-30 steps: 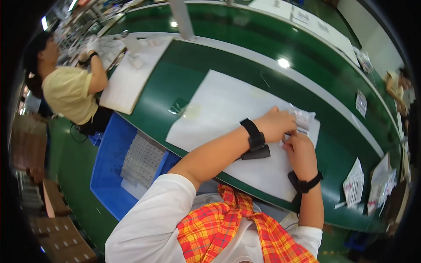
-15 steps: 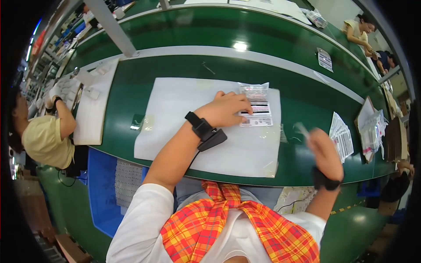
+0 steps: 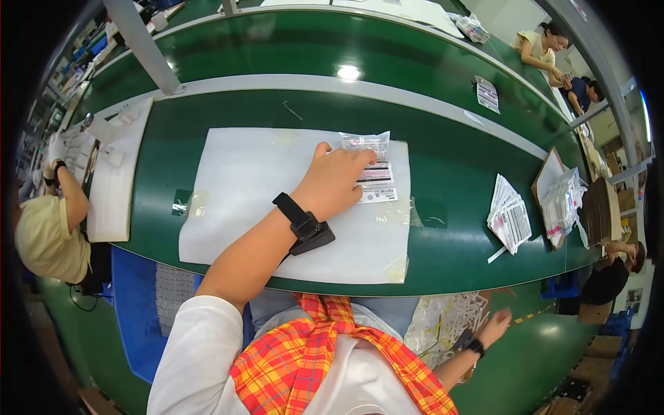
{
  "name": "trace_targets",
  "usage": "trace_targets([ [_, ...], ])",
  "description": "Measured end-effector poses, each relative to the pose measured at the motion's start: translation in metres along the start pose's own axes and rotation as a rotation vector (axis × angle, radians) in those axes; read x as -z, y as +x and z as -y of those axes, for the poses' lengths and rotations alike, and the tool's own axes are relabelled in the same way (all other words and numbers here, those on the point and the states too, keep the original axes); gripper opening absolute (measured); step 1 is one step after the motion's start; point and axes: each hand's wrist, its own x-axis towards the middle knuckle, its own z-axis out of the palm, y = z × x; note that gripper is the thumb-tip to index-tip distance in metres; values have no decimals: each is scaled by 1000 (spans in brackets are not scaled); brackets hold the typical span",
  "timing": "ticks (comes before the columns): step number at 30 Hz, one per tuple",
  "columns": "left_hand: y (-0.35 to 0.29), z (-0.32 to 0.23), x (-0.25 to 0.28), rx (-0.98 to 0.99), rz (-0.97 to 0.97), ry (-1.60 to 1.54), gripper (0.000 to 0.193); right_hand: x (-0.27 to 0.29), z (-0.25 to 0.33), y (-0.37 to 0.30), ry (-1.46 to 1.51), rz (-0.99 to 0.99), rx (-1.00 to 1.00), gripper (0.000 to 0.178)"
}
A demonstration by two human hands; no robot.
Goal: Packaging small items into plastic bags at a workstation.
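A printed, shiny pouch (image 3: 384, 174) lies flat at the right part of a white mat (image 3: 277, 238). My left hand (image 3: 333, 178) rests on its left side, fingers spread and pressing on it. Down past the table's front edge, my right hand (image 3: 495, 328) hangs at the lower right, beside a container of white and clear scraps (image 3: 446, 321). Its fingers are small and partly turned away, so whether it holds anything does not show.
Several printed pouches (image 3: 509, 216) are fanned on the green table (image 3: 449, 256), with another pile (image 3: 561, 200) at the far right. A blue bin (image 3: 131, 311) stands at lower left. One co-worker (image 3: 52, 232) sits at left; others are at upper right and right.
My right hand has gone from above the table, where it held a translucent strip, down below the front edge. My left hand stays on the pouch. The view has shifted to the right.
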Motion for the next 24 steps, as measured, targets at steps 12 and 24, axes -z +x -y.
trace_targets([
  [12,-3,-4,-6,-18,-183,218,17,-111,441,-42,101,633,1077,52],
  [24,15,58,5,409,-125,-156,14,-127,495,-20,212,880,1162,57],
])
